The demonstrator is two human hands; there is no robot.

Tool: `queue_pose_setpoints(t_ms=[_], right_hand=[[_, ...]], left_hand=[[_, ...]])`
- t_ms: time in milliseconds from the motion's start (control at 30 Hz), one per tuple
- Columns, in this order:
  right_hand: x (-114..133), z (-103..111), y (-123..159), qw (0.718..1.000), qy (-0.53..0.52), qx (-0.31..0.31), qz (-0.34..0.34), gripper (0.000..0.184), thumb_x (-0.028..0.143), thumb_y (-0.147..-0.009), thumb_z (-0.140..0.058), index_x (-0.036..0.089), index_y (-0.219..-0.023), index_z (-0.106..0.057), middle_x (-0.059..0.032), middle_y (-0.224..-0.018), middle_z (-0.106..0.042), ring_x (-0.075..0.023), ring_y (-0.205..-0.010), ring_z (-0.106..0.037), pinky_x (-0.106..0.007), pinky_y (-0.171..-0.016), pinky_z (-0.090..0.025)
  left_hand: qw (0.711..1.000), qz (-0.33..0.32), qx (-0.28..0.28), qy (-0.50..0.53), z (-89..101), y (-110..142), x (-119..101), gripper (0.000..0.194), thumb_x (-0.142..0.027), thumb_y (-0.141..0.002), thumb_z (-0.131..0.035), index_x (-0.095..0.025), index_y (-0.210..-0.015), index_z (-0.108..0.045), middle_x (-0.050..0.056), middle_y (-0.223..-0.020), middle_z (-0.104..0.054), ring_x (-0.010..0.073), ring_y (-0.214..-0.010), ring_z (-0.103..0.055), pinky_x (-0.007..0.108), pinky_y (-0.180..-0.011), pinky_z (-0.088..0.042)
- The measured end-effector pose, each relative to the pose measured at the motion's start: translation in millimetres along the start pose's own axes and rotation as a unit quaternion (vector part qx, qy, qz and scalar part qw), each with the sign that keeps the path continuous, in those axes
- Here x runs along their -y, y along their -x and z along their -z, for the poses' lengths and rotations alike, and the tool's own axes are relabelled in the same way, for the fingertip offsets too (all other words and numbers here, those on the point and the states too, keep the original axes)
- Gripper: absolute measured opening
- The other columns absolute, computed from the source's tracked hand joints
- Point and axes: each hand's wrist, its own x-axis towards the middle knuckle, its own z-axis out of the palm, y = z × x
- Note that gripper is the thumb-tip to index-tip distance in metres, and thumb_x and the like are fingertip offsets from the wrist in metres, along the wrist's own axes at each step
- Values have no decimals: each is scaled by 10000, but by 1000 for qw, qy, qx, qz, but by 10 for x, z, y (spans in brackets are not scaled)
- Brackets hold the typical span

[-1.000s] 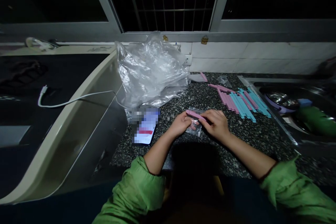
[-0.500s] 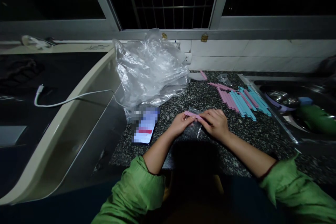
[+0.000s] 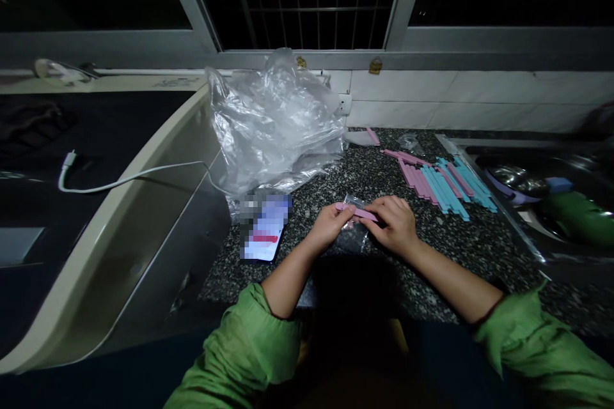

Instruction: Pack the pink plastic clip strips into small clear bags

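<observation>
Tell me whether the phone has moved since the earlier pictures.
No; judged against the wall outlet, the phone lies in the same place.

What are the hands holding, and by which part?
A pink strip: the left hand grips it near its left end, the right hand near its right end.

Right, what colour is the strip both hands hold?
The strip is pink, clearest in the head view.

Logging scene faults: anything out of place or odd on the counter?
Mildly: one pink strip lies at the back, apart from the main group of strips, and a few pink ones lie crosswise at that group's far end. No spill or damage shows.
</observation>
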Motion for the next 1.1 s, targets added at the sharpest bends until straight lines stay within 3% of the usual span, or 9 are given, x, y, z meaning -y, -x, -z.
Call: queue_pose_setpoints(t_ms=[233,433,567,733,933,1100], right_hand=[[-38,2,25,999,-25,-4,-23,98,289,-808,-575,211,-819,-633,-24,-727,-619,-147,-693,-542,-297,-629,-358],[-82,-11,51,996,-88,-17,-23,88,253,-805,-578,201,-857,-627,-41,-731,-587,-156,-703,-541,-290,-622,-436],[-96,-29,64,994,-106,-16,-13,95,235,-806,-576,199,-880,-625,-40,-739,-574,-156,-706,-537,-291,-611,-455],[-99,-38,68,994,-108,4,-15,103,244,-810,-570,207,-881,-636,-44,-749,-575,-160,-719,-540,-296,-606,-458],[-94,-55,57,993,-115,6,-16,117,240,-817,-562,217,-903,-639,-40,-747,-573,-162,-724,-544,-304,-614,-463],[-74,-38,53,993,-114,6,-29,121,239,-823,-553,223,-906,-639,-40,-757,-573,-162,-734,-546,-310,-624,-460]], left_hand=[[1000,-1,24,-1,14,14,-10,239,-281,-629,-708,-126,-791,-624,-1,-701,-627,122,-667,-537,244,-692,-397],[999,-18,22,-22,72,17,-20,186,-258,-645,-664,-139,-782,-624,-21,-674,-601,119,-680,-525,235,-701,-392],[999,-18,8,35,112,-25,44,275,-404,-699,-604,-131,-712,-633,13,-676,-626,134,-681,-540,252,-702,-408],[994,47,-42,86,71,-54,70,475,-598,-671,-571,-128,-608,-586,15,-542,-572,129,-553,-516,263,-603,-410],[999,14,-37,27,29,-23,56,533,-676,-617,-568,-150,-539,-533,-32,-456,-463,73,-442,-352,227,-470,-262],[999,-20,-33,6,17,-9,55,555,-684,-671,-498,-153,-518,-542,-20,-465,-457,84,-464,-344,236,-497,-268]])
